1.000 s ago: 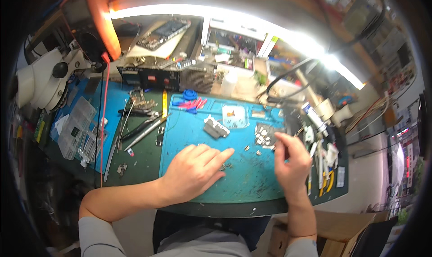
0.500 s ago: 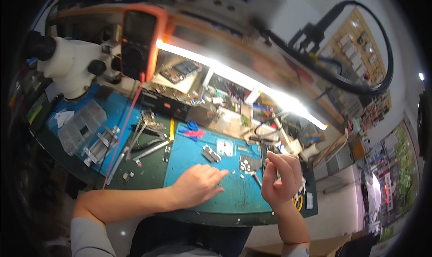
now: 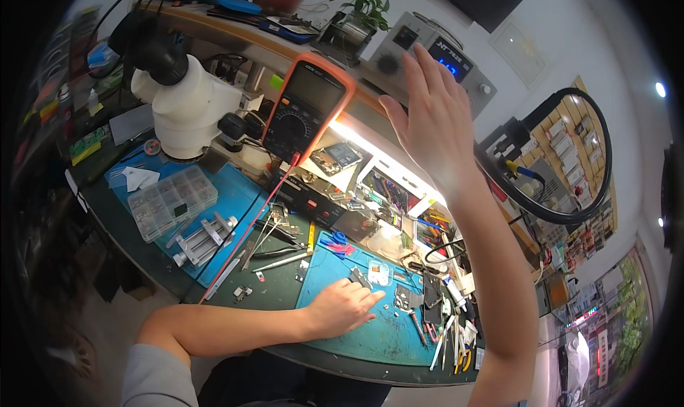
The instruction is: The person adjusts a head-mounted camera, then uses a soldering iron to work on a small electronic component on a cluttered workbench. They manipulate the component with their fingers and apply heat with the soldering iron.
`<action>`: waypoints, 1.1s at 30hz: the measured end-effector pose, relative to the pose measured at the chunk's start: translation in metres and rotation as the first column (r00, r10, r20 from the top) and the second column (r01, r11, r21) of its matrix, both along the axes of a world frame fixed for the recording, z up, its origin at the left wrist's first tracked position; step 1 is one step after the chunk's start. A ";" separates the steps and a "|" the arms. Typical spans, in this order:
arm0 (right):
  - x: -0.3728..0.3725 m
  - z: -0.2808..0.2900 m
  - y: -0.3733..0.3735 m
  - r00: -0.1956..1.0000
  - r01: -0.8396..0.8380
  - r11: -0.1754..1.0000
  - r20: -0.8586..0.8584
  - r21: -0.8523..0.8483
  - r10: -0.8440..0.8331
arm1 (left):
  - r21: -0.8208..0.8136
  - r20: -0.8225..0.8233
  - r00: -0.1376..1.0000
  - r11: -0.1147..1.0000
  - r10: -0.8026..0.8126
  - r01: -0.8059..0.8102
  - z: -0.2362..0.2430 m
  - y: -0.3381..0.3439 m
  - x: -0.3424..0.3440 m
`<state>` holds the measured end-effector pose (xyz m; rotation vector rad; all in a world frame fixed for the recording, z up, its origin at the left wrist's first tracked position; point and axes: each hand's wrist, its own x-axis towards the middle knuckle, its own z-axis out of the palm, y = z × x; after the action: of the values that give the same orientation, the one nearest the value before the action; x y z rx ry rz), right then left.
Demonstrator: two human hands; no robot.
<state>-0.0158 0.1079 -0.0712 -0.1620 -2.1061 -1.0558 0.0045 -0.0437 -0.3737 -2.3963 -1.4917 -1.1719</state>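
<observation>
Upper body: I log a light grey, loose-cut cloth sleeve (image 3: 158, 380) on the left arm. Its hem ends near the elbow; the fabric looks matte and plain, with soft creases. From hem to fingertips, left forearm (image 3: 242, 330) and left hand (image 3: 343, 309) are bare. Right forearm (image 3: 495, 264) and right hand (image 3: 436, 118) likewise bare; the forearm tapers to a narrow wrist, the fingers are slender. Lower body: I see dark, near-black cloth (image 3: 296, 383) over the lap; garment cut I cannot tell.
</observation>
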 end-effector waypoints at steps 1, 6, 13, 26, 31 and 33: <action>-0.008 0.001 0.003 1.000 -0.004 1.000 -0.001 0.002 0.004 | 0.003 0.003 1.000 1.000 0.001 -0.001 0.000 0.000 0.000; -0.030 0.001 0.018 0.999 0.025 1.000 -0.031 0.014 -0.025 | -0.015 -0.005 1.000 1.000 0.019 -0.019 0.001 0.000 -0.002; -0.036 0.011 0.007 0.977 -0.171 0.964 -0.162 -0.203 0.139 | -0.022 -0.053 0.997 0.999 0.048 -0.049 0.001 0.001 -0.003; 0.215 -0.082 -0.059 0.986 -0.070 0.985 0.140 -0.155 0.092 | -0.005 -0.043 0.999 1.000 0.022 -0.022 0.005 -0.003 -0.003; 0.278 -0.055 0.059 0.831 -0.024 0.919 -0.519 -0.393 -0.200 | -0.013 -0.020 1.000 1.000 0.011 -0.012 0.003 -0.001 -0.005; 0.306 -0.037 0.133 0.725 -0.006 0.848 -0.586 -0.531 -0.362 | 0.003 -0.019 1.000 1.000 0.008 -0.008 0.006 0.000 -0.005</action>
<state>0.2904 0.2408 -0.1080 -0.9000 -1.6401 -0.4026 -0.0004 -0.0435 -0.3675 -2.3907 -1.4917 -1.1457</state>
